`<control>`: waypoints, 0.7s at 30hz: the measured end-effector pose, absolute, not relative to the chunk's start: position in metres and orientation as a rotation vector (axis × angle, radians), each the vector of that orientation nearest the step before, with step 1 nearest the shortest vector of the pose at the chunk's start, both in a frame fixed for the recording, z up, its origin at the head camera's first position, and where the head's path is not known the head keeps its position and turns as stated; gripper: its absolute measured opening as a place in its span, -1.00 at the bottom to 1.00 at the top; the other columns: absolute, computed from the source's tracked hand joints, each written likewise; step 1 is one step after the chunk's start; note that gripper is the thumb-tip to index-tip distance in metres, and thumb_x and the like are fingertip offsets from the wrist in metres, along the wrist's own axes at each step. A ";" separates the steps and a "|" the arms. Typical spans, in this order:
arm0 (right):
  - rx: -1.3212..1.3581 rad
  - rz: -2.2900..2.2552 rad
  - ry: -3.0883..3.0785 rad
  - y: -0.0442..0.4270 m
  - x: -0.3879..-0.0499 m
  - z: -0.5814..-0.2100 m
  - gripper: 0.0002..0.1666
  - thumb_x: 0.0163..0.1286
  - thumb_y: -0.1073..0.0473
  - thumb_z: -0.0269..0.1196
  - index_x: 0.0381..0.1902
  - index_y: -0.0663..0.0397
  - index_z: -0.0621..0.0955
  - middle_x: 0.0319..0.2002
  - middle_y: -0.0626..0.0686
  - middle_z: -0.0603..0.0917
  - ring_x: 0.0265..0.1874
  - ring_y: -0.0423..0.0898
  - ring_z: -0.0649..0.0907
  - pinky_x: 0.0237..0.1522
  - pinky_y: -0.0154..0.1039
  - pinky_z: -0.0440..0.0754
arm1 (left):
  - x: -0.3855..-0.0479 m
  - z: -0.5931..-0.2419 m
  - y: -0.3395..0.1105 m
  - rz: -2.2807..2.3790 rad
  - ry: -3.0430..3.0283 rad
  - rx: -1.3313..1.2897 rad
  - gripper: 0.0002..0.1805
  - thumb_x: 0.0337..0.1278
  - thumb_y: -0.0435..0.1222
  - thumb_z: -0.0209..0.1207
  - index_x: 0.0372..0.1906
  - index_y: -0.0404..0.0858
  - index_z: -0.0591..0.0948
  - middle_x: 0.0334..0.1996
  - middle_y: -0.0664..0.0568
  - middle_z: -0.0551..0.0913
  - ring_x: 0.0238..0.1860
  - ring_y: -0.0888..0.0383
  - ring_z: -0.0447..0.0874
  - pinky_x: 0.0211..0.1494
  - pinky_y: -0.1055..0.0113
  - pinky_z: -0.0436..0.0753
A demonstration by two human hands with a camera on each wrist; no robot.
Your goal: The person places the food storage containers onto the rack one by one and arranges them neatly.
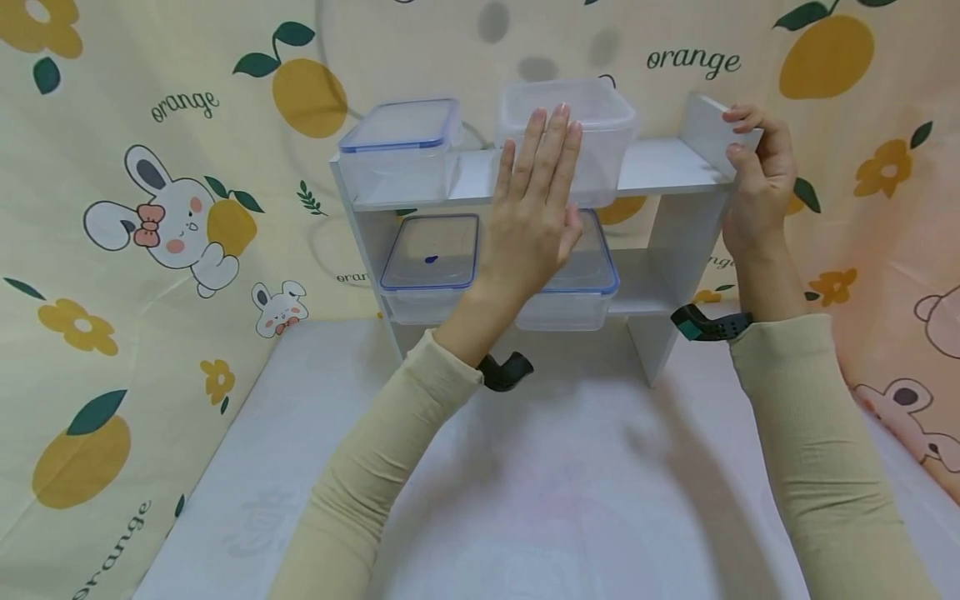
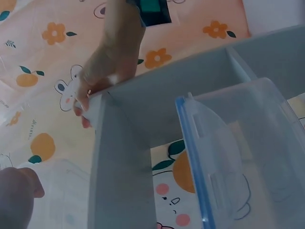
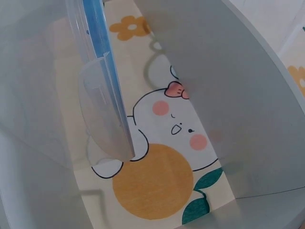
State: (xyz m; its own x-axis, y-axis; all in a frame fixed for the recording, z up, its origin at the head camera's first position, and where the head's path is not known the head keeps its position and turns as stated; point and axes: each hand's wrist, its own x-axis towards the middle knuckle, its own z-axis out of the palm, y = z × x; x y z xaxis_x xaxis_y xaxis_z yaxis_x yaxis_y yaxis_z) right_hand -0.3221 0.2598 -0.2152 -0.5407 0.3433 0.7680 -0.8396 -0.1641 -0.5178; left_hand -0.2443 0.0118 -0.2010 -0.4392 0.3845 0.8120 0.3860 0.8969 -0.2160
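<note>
A white shelf unit (image 1: 645, 171) stands against the patterned backdrop. On its top shelf, my left hand (image 1: 536, 196) lies with straight fingers flat against the front of a clear plastic box (image 1: 603, 158), hiding part of it. The left thumb (image 2: 19, 195) shows at the lower left of the left wrist view. My right hand (image 1: 761, 179) grips the raised end panel (image 1: 712, 129) at the shelf's right, thumb in front and fingers over the edge. In the left wrist view, the right hand (image 2: 102, 78) holds the same corner.
A clear box with a blue-rimmed lid (image 1: 397, 150) sits at the top left. Below are two more lidded boxes, one left (image 1: 427, 258) and one right (image 1: 577, 292), the latter partly behind my left arm. A white cloth (image 1: 525, 483) covers the table.
</note>
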 end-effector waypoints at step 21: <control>0.581 1.921 -1.300 0.254 -0.321 -0.216 -0.76 0.29 0.44 0.03 -0.22 0.08 0.57 0.15 0.04 0.56 0.29 -0.07 0.39 0.47 -0.30 0.16 | -0.258 -0.216 0.002 -0.034 -2.150 -0.574 -0.28 0.32 -0.11 -0.12 0.50 -0.30 0.05 0.54 -0.14 0.05 0.57 -0.09 -0.06 0.63 -0.01 -0.03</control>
State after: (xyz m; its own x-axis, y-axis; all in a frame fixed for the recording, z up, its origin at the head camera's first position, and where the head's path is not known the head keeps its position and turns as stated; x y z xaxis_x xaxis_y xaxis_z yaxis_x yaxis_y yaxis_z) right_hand -0.3213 0.2544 -0.2156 -0.6292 0.3194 0.7086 -0.7766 -0.2200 -0.5904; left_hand -0.2576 0.0015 -0.2163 -0.5022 0.3887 0.7725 0.4128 0.8927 -0.1808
